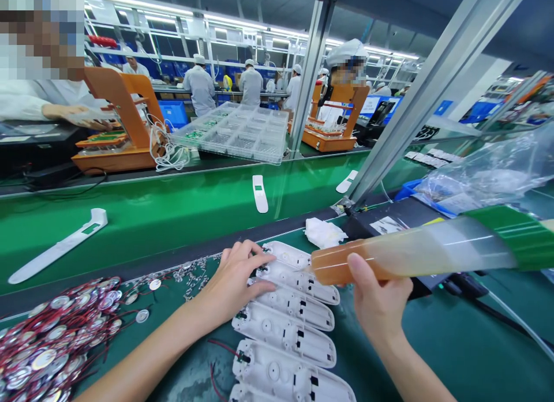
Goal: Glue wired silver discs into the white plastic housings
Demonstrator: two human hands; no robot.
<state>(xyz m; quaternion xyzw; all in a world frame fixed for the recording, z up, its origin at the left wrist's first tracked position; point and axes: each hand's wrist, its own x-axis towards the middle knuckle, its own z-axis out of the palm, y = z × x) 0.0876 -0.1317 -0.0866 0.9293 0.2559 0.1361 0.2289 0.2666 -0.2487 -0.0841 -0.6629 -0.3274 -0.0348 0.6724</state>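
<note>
The white shells [266, 328] sit in a row down the middle of the desk [433, 344], far edge towards near edge. Left hand [234, 281] is part-open, thumb and fingertips spread on the far ones. Right hand [383, 307] grips an amber-filled tube [340, 263], tip right over them. Looks like the dispensing step to me; next move calls for steady aim. Wired discs [44, 359] are heaped at the left.

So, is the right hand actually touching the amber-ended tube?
Touching. The head view shows the right hand gripping the tube from below, its thumb laid directly over the amber part with no gap.
</note>
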